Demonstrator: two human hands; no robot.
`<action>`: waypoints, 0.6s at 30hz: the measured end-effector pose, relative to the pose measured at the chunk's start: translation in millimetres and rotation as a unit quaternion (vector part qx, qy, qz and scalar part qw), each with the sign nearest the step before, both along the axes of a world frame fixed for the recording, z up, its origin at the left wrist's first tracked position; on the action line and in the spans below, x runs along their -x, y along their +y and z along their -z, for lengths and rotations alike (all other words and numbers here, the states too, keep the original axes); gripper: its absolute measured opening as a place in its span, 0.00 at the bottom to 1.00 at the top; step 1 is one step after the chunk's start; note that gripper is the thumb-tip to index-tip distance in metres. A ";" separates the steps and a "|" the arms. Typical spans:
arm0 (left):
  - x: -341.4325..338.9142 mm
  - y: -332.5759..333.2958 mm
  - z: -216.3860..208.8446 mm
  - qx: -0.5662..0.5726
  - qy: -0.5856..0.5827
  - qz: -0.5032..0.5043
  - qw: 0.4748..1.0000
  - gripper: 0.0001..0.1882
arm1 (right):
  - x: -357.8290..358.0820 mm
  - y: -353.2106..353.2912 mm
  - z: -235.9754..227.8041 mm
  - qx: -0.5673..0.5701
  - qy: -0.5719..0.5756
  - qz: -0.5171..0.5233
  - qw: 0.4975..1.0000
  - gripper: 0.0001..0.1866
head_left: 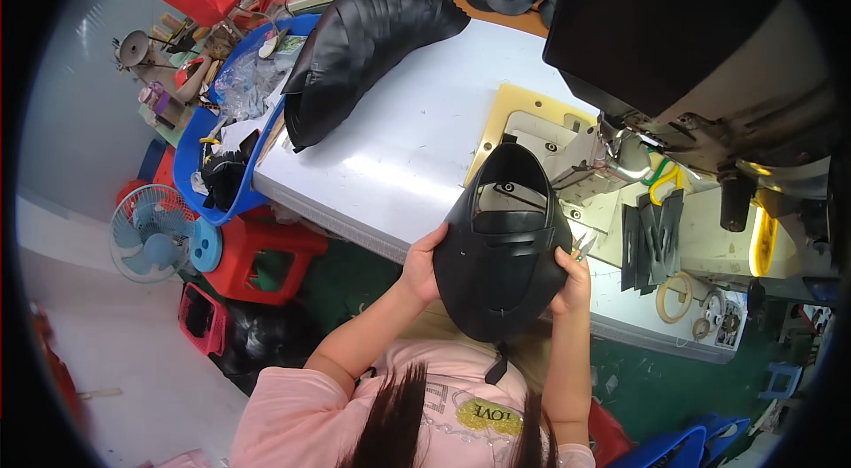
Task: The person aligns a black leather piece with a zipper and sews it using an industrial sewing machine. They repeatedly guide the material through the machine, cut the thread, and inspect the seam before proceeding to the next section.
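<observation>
Both my hands hold up a black leather shoe upper (496, 277), its rounded end toward me and its opening toward the sewing machine (620, 153). My left hand (425, 266) is closed on its left edge. On the opposite edge my right hand (571, 284) grips with the thumb on top. Small pointed metal blades, seemingly thread snips (583, 245), stick out beside my right thumb; their handle is mostly hidden. Behind the upper, partly covered by it, is the machine's bed with a yellow plate (505, 105).
A curved stack of black uppers (363, 42) lies on the white table (390, 144). Black strips (651, 237) and yellow-handled scissors (667, 183) are right of the machine. Left stand a blue bin (191, 153), a red stool (266, 255) and a fan (152, 233).
</observation>
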State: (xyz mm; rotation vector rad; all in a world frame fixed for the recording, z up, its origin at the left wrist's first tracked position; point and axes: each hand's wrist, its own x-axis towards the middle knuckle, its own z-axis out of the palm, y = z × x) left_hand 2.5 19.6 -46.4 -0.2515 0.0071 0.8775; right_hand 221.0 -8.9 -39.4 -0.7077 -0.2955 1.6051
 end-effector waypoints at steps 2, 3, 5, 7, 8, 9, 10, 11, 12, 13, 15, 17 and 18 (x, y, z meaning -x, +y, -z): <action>2.9 1.3 6.0 0.003 0.003 -0.005 1.000 0.24 | 3.9 0.0 -2.6 -0.006 -0.007 0.002 1.000 0.21; 1.5 2.3 3.1 0.004 0.006 -0.005 1.000 0.24 | 3.0 -0.4 -3.5 -0.004 -0.012 0.002 1.000 0.21; -0.4 3.7 0.0 0.004 0.004 -0.004 1.000 0.24 | 2.1 -0.5 -3.4 -0.001 -0.013 0.003 1.000 0.21; -2.0 3.5 -1.7 0.000 -0.004 -0.004 1.000 0.24 | 1.9 0.1 -2.5 0.001 -0.004 0.003 1.000 0.20; -2.8 4.2 -1.4 -0.006 -0.003 -0.007 1.000 0.25 | 1.3 0.2 -2.8 0.001 0.000 0.002 1.000 0.20; -3.2 4.5 -0.2 -0.011 -0.002 -0.009 1.000 0.25 | 1.0 -0.1 -2.8 0.000 0.005 0.001 1.000 0.19; -3.6 5.0 0.4 -0.016 -0.001 -0.011 1.000 0.25 | 0.7 -0.2 -2.8 0.000 0.009 0.000 1.000 0.19; -3.3 6.0 0.2 -0.021 0.010 -0.004 1.000 0.23 | 0.7 0.4 -3.8 -0.004 0.014 -0.001 1.000 0.18; -2.2 6.4 0.2 -0.025 0.022 0.001 0.999 0.21 | 1.0 0.8 -5.0 -0.007 0.019 -0.003 1.000 0.18; -1.6 6.6 0.4 -0.028 0.034 0.007 0.999 0.20 | 1.1 0.9 -5.6 -0.010 0.024 -0.005 1.000 0.18; -2.2 7.1 -1.0 -0.036 0.037 0.007 0.999 0.20 | 0.8 0.4 -5.7 -0.009 0.025 -0.008 1.000 0.17; -3.3 6.9 -1.2 -0.038 0.030 0.002 0.999 0.22 | 0.7 -0.1 -7.1 -0.010 0.025 -0.008 1.000 0.17; -3.8 6.7 0.4 -0.036 0.021 -0.003 0.999 0.24 | 1.2 0.0 -7.9 -0.011 0.025 -0.007 1.000 0.17</action>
